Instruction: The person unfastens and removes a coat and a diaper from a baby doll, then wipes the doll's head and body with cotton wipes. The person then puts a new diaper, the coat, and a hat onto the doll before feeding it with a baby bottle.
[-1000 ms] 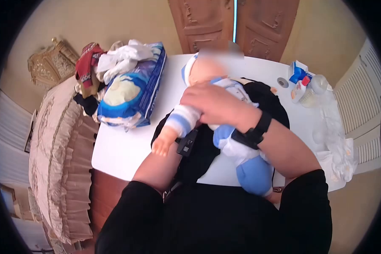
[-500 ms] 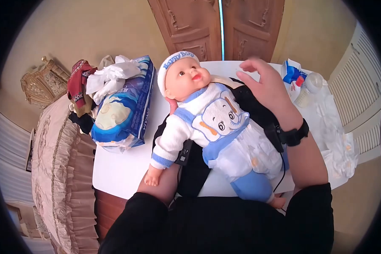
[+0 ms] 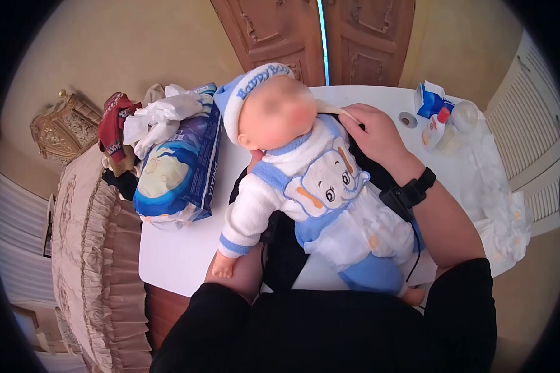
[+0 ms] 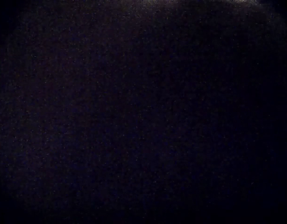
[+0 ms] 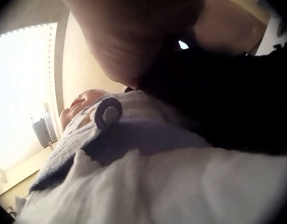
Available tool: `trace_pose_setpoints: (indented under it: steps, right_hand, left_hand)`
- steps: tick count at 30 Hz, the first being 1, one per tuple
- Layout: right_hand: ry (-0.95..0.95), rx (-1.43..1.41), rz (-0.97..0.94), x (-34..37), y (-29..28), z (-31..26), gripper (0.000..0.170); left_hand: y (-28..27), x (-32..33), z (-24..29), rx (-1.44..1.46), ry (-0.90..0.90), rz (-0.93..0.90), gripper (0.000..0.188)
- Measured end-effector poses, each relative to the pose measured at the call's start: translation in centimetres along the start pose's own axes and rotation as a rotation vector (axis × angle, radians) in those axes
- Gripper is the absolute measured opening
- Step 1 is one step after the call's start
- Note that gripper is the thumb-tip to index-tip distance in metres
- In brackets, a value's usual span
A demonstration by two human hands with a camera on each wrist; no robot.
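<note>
A: How many hands do you see, and what do they do?

B: I see two. The right hand (image 3: pixel 376 135) pinches, with thumb and fingers, the upper edge of one black cloth (image 3: pixel 286 258), where a pale strip (image 3: pixel 328 109) shows. The left hand (image 3: pixel 255 160) is almost wholly under the doll (image 3: pixel 311 168), so I cannot tell if its fingers are curled. The left wrist view is nearly all dark.

A: Where is this doll exactly?

B: There is one doll. It lies on its back between the two hands, upon the black cloth, with its head just above the left hand. It wears one cap (image 3: pixel 255 84), and one white diaper (image 3: pixel 367 230) is around its hips, nearer to the body than the right hand.

A: And what is about the hands?

B: To the left of the left hand is one blue pack (image 3: pixel 180 168), with one white cloth (image 3: pixel 162 118) on it. To the right of the right hand, I count one grey roll (image 3: pixel 408 120), one red-capped bottle (image 3: pixel 435 130) and one blue-and-white packet (image 3: pixel 432 101). All these are on one white table (image 3: pixel 180 261).
</note>
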State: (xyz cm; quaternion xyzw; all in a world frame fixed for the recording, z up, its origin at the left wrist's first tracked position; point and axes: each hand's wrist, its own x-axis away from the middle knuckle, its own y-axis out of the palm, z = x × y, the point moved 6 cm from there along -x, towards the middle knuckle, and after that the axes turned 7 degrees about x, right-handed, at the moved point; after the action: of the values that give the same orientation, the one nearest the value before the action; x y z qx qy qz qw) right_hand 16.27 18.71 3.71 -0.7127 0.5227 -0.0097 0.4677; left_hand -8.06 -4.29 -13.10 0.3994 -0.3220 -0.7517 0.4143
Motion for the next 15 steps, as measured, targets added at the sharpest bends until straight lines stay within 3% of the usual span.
trace_pose_setpoints:
  steps: [3, 5, 10, 11, 15]
  right_hand:
    - [-0.005, 0.036, 0.102, -0.3, -0.4, 0.8, 0.021]
    - [0.068, 0.045, 0.129, -0.4, -0.7, 1.8, 0.022]
    - [0.262, 0.156, 0.003, -0.6, 0.1, 6.8, 0.027]
    - [0.318, 0.166, -0.048, -0.6, 0.5, 7.6, 0.028]
    - [0.390, 0.251, -0.161, -0.9, 1.1, 9.6, 0.032]
  left_hand:
    - [0.4, -0.2, 0.0, 0.007, -0.030, 0.011, 0.051]
    - [-2.5, -16.6, 0.5, 0.009, -0.052, 0.012, 0.052]
    - [-1.6, -13.8, 0.6, 0.016, -0.115, 0.012, 0.052]
    - [-0.3, -10.5, 0.4, 0.018, -0.128, 0.013, 0.052]
    - [-0.8, -12.1, 1.0, 0.023, -0.174, 0.020, 0.053]
